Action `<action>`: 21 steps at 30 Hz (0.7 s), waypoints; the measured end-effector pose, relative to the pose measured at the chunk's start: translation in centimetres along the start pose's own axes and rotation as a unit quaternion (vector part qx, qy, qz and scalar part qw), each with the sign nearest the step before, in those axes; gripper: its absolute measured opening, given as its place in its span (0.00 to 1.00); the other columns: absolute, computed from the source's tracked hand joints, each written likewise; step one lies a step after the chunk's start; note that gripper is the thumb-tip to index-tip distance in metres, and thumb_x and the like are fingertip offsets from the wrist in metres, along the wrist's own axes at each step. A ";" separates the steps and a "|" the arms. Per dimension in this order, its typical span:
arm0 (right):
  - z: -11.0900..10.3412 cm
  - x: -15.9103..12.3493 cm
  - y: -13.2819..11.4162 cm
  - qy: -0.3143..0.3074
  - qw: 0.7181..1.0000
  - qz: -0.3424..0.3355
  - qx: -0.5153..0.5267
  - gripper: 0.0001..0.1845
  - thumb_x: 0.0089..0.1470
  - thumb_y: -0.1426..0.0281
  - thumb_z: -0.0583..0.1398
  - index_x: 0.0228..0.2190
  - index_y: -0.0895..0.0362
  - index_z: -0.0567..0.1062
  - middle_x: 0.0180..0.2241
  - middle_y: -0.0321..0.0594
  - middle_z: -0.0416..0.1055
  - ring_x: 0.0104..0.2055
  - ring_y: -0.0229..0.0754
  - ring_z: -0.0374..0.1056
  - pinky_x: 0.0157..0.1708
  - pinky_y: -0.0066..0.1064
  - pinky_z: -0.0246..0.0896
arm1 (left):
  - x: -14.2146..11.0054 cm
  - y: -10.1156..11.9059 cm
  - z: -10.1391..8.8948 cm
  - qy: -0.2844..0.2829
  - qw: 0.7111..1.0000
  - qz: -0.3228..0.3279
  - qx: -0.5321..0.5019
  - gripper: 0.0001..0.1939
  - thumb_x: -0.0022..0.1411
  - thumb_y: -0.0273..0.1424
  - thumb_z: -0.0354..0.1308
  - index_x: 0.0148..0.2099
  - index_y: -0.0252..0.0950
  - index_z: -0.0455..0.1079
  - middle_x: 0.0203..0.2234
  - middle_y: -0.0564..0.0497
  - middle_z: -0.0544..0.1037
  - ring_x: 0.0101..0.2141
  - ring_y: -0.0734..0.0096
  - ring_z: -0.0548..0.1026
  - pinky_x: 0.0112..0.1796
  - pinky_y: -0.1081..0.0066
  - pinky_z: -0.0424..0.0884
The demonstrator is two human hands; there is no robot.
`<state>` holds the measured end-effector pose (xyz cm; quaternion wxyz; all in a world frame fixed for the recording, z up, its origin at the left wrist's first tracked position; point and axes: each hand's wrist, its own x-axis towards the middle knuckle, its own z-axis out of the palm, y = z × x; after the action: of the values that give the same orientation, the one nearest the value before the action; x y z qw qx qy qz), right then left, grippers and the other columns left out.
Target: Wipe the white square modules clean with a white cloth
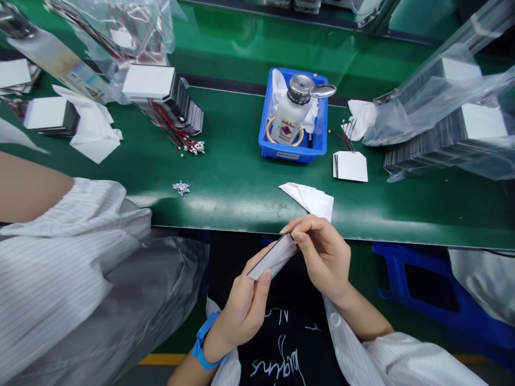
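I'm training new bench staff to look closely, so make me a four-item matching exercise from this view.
Column one:
1. Thin rectangular panel
2. Pump bottle with diamond label
3. Wristband
4. Small white pieces

Column two:
A. Standing in the blue tray
B. Heaped on the green table, left of the tray
C. Worn around a wrist
D. Held in the left hand, with the right hand at its far end

Pairs: 1-D, 2-A, 3-C, 4-B

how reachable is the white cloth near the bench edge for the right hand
Probably yes: the white cloth lies just beyond the right hand, nothing visible between, though that hand must first release the panel.
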<state>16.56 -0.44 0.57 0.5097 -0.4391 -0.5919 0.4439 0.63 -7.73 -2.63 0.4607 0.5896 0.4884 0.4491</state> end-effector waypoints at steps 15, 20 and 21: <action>0.2 -0.1 0.2 0.017 0.998 -0.053 -0.034 0.11 0.58 0.82 0.61 0.36 0.53 0.75 0.36 0.36 0.76 0.38 0.39 0.72 0.36 0.33 0.66 | 0.7 0.5 0.0 -0.025 0.997 0.048 0.051 0.29 0.71 0.23 0.49 0.71 0.43 0.51 0.63 0.47 0.66 0.62 0.61 0.65 0.59 0.66 0.69; 0.3 -0.1 0.3 0.020 0.998 -0.039 -0.034 0.10 0.60 0.80 0.58 0.35 0.53 0.74 0.35 0.36 0.74 0.37 0.37 0.71 0.34 0.31 0.65 | 1.1 0.6 0.1 -0.032 0.997 0.054 0.036 0.30 0.71 0.22 0.48 0.71 0.45 0.50 0.64 0.49 0.66 0.63 0.64 0.64 0.61 0.68 0.67; 0.4 -0.1 0.3 0.018 0.999 -0.030 -0.029 0.09 0.61 0.79 0.58 0.35 0.53 0.73 0.34 0.35 0.74 0.37 0.37 0.71 0.34 0.31 0.65 | 1.0 0.6 0.1 -0.031 0.998 0.051 0.034 0.30 0.71 0.22 0.48 0.71 0.45 0.50 0.64 0.49 0.66 0.63 0.64 0.64 0.60 0.67 0.67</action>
<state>16.22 -0.49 0.23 0.5205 -0.4431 -0.6082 0.4034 0.98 -6.82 -2.03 0.4321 0.6423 0.4582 0.4368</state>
